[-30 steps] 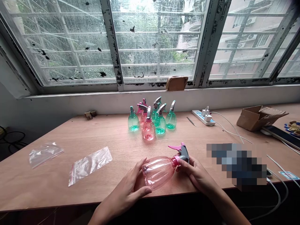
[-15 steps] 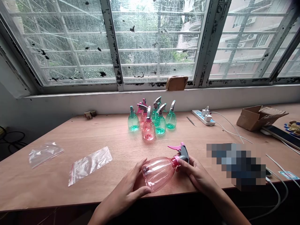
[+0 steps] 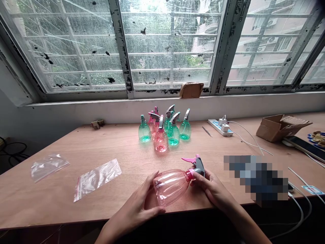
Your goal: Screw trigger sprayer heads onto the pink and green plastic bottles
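Head view: translucent pink trigger spray bottle (image 3: 170,186), lying on its side, held in two hands at the near edge of the wooden table (image 3: 63,139).
Left hand (image 3: 141,201) spans the base between wide-set thumb and fingers; right hand (image 3: 212,186) pinches the pink collar (image 3: 190,174) beside the grey spray head (image 3: 200,166). Beyond, green bottles (image 3: 174,135) and pink bottles (image 3: 160,139) stand grouped.

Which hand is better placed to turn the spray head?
Right, probably: the right hand holds the pink collar beside the grey spray head, while the left hand is at the bottom of the pink bottle.
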Motion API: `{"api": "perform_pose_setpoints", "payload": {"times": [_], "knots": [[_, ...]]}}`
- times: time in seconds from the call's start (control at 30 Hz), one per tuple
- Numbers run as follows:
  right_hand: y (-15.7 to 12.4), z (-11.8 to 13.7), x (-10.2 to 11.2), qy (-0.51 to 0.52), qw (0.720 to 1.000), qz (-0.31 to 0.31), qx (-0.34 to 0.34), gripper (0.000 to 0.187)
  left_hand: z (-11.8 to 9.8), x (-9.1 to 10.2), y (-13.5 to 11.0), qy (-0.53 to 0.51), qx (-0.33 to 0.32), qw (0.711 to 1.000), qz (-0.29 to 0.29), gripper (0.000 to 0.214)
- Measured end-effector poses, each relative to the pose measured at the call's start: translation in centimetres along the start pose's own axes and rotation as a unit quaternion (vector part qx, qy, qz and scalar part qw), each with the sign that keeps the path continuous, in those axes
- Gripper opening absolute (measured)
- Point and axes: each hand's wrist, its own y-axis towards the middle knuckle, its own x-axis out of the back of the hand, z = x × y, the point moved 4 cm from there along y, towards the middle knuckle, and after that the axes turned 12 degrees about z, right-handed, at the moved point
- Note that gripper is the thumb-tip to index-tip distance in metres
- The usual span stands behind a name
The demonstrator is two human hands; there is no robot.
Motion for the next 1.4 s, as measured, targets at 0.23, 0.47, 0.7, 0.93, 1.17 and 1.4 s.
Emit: {"api": "perform_pose_setpoints", "payload": {"times": [0.23,0.47,0.7,0.93,1.17,1.4], "knots": [[0.0,-0.2,0.3,-0.011,1.000,-0.010,-0.004,0.034,0.0,0.0,0.0,0.005,0.008,1.000,-0.007,0.098],[0.0,-0.4,0.6,-0.025,1.000,-0.010,-0.007,0.035,-0.8,0.1,-0.2,-0.002,0.017,1.000,-0.007,0.095],[0.0,0.0,0.1,-0.030,1.000,-0.003,-0.002,0.035,-0.4,0.2,-0.2,0.001,0.033,0.999,-0.011,0.075],[0.1,0.1,0.0,-0.038,0.999,-0.006,0.001,0.035,-0.5,0.3,-0.1,-0.007,0.034,0.999,-0.019,0.074],[-0.1,0.4,0.0,-0.076,0.997,0.003,-0.004,0.033,-0.6,0.3,-0.2,-0.024,0.022,0.999,-0.016,0.075],[0.0,0.1,0.3,-0.052,0.999,-0.012,-0.007,0.035,-1.0,0.2,0.1,0.013,0.002,0.999,-0.035,0.085]]}}
